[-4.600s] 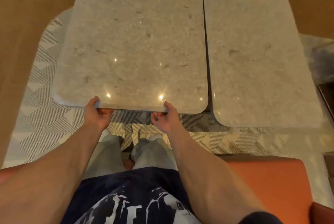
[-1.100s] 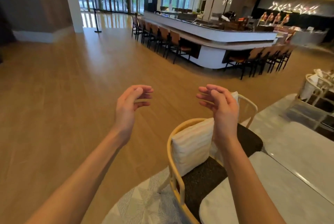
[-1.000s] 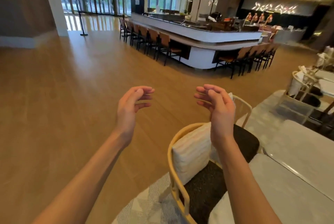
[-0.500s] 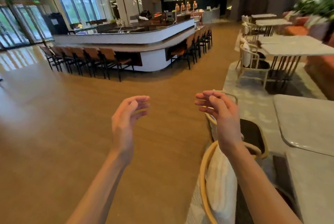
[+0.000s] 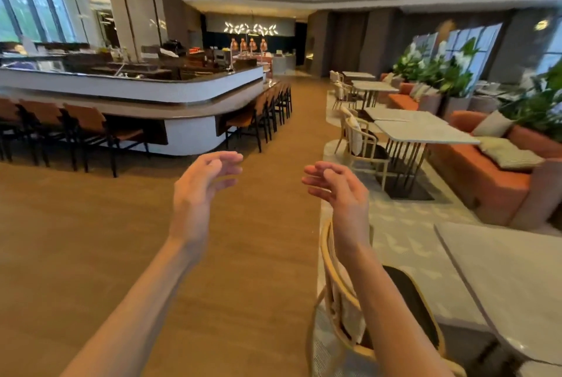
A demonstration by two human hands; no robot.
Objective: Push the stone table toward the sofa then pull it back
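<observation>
Since four and a half seconds ago, both hands have come off the near edge of the pale speckled stone table (image 5: 511, 282) and risen into open air, and the view has swung up from the tabletop to the hall. Loosely curled, slightly parted fingers (image 5: 226, 163) of the left hand (image 5: 197, 191) grip nothing; the right hand (image 5: 340, 191) mirrors it, palm inward, fingers also relaxed and apart. Below the right forearm stands a pale wooden hoop-backed chair (image 5: 331, 279) with a dark seat and a cream cushion. That stone table lies low at the right, well apart from both hands, on a grey patterned rug (image 5: 404, 233). Beyond it an orange upholstered sofa (image 5: 486, 182) runs along the planters. Judging by this, the push and pull look finished; if another pass is needed, both palms should meet the table edge evenly, so it slides straight rather than twisting on the rug.
</observation>
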